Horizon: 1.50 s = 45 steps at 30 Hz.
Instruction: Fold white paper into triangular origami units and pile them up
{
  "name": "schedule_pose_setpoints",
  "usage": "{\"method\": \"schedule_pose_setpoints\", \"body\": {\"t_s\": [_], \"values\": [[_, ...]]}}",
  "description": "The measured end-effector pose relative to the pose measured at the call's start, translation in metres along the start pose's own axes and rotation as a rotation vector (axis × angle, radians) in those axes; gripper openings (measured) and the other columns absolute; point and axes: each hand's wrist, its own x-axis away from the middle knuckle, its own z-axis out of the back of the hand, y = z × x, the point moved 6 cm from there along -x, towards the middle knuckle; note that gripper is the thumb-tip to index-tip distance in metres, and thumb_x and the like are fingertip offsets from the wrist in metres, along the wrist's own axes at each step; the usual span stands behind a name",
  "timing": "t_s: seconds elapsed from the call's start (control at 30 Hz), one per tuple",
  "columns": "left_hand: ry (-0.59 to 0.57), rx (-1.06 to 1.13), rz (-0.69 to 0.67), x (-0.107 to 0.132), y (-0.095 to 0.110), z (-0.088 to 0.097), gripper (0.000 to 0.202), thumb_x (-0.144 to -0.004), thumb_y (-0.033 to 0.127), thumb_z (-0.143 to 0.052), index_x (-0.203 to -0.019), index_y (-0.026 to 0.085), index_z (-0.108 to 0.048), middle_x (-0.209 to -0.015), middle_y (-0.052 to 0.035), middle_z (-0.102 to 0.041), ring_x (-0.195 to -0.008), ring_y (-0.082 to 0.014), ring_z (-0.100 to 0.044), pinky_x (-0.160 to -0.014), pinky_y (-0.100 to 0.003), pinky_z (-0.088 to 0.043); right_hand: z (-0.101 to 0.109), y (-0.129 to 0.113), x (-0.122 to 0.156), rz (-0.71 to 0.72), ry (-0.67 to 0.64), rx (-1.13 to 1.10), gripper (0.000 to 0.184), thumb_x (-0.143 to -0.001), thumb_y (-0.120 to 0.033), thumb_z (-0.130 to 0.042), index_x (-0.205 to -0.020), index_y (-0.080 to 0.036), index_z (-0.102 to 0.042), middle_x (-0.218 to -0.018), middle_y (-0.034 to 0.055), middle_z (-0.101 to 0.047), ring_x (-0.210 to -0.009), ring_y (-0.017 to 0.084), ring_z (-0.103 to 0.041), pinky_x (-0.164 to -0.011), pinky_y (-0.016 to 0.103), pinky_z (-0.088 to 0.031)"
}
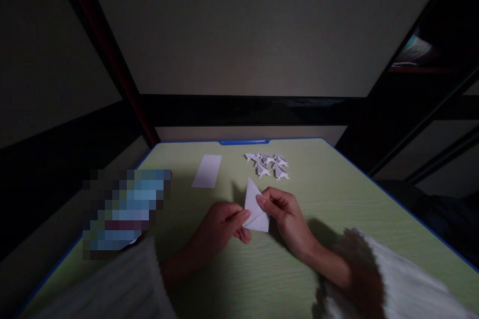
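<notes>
One object (127, 209) left of the folded paper (254, 213) is pixelated; your left hand (226, 223) and right hand (287, 217) pinch the paper's sides.

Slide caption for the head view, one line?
Left hand and right hand hold a folded paper over a green table, five small paper figures and a flat sheet beyond.

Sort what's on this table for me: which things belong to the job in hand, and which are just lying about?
In the job:
Folded paper, held by left hand and right hand
Flat white sheet, probably
Five folded paper figures, probably

Lying about:
Pixelated item, seemingly unrelated; unidentifiable
</notes>
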Motion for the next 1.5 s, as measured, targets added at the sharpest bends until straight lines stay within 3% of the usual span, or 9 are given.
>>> {"method": "schedule_pose_setpoints", "body": {"t_s": [0.13, 0.47, 0.57, 0.7, 0.83, 0.97, 1.1, 1.27, 1.5], "values": [[0.033, 0.002, -0.013, 0.000, 0.000, 0.001, 0.027, -0.070, 0.026, -0.046, -0.045, 0.015, -0.048, -0.036, 0.0024, -0.053, -0.037, -0.0087, -0.049, -0.044, -0.019, -0.039, 0.001, 0.000, 0.000, 0.022, 0.023, -0.015, 0.028, -0.069, -0.033, -0.055, -0.052, -0.014, -0.044, -0.046, -0.0058, -0.036, -0.043, 0.006, -0.030, -0.042, 0.019, -0.023], [0.098, 0.084, -0.036, -0.004, -0.007, 0.009, 0.013, -0.067, 0.023, -0.050, -0.059, 0.014, -0.053, -0.055, 0.0001, -0.061, -0.054, -0.0126, -0.058, -0.049, -0.020, -0.042, 0.007, 0.002, -0.003, 0.031, 0.063, -0.034, 0.024, -0.069, -0.030, -0.054, -0.053, -0.014, -0.046, -0.047, -0.0052, -0.039, -0.045, 0.007, -0.033, -0.044, 0.020, -0.024], [0.169, 0.157, -0.032, -0.005, -0.010, 0.016, 0.012, -0.066, 0.025, -0.051, -0.060, 0.014, -0.053, -0.058, 0.0016, -0.057, -0.055, -0.0116, -0.055, -0.049, -0.020, -0.042, 0.004, 0.001, -0.005, 0.021, 0.007, 0.022, 0.025, -0.068, -0.026, -0.052, -0.048, -0.015, -0.044, -0.045, -0.0055, -0.038, -0.043, 0.006, -0.031, -0.042, 0.020, -0.022], [0.222, 0.141, -0.033, -0.005, -0.010, 0.023, 0.017, -0.065, 0.028, -0.051, -0.056, 0.014, -0.050, -0.049, 0.0047, -0.047, -0.047, -0.0081, -0.044, -0.046, -0.018, -0.035, -0.007, 0.004, -0.003, -0.021, -0.169, 0.178, 0.022, -0.065, -0.020, -0.049, -0.044, -0.014, -0.045, -0.044, -0.0038, -0.042, -0.043, 0.007, -0.034, -0.043, 0.020, -0.024], [0.167, 0.025, -0.096, -0.003, -0.005, 0.019, 0.019, -0.066, 0.028, -0.049, -0.054, 0.014, -0.050, -0.047, 0.0056, -0.041, -0.045, -0.0070, -0.036, -0.043, -0.018, -0.027, -0.012, 0.008, 0.000, -0.042, -0.239, 0.286, 0.019, -0.065, -0.020, -0.049, -0.047, -0.014, -0.046, -0.045, -0.0043, -0.040, -0.043, 0.007, -0.033, -0.043, 0.020, -0.024], [0.066, -0.069, -0.122, -0.001, -0.003, 0.010, 0.019, -0.068, 0.026, -0.046, -0.054, 0.014, -0.048, -0.049, 0.0044, -0.041, -0.049, -0.0082, -0.037, -0.046, -0.019, -0.027, -0.009, 0.006, -0.002, -0.003, -0.182, 0.203, 0.019, -0.070, -0.025, -0.049, -0.055, -0.014, -0.048, -0.048, -0.0052, -0.038, -0.045, 0.007, -0.032, -0.042, 0.019, -0.024], [0.017, -0.127, -0.128, -0.001, -0.001, 0.007, 0.020, -0.068, 0.025, -0.044, -0.052, 0.014, -0.047, -0.049, 0.0047, -0.038, -0.049, -0.0082, -0.036, -0.045, -0.019, -0.025, -0.015, 0.008, -0.001, -0.024, -0.273, 0.158, 0.020, -0.071, -0.026, -0.050, -0.056, -0.014, -0.049, -0.049, -0.0051, -0.039, -0.046, 0.006, -0.033, -0.043, 0.019, -0.024], [0.027, -0.077, -0.100, 0.000, 0.003, 0.009, 0.019, -0.066, 0.023, -0.046, -0.050, 0.014, -0.047, -0.046, 0.0053, -0.038, -0.047, -0.0076, -0.036, -0.044, -0.019, -0.026, -0.010, 0.007, 0.000, -0.040, -0.173, 0.027, 0.017, -0.067, -0.024, -0.054, -0.054, -0.013, -0.051, -0.048, -0.0049, -0.042, -0.045, 0.006, -0.036, -0.043, 0.019, -0.025], [0.010, 0.118, -0.008, -0.001, 0.000, 0.009, 0.014, -0.063, 0.024, -0.049, -0.054, 0.013, -0.053, -0.046, 0.0020, -0.053, -0.045, -0.0095, -0.049, -0.046, -0.020, -0.037, 0.003, 0.004, -0.003, -0.019, 0.007, -0.180, 0.020, -0.063, -0.025, -0.058, -0.051, -0.014, -0.047, -0.044, -0.0055, -0.043, -0.041, 0.006, -0.037, -0.041, 0.019, -0.027]]}}
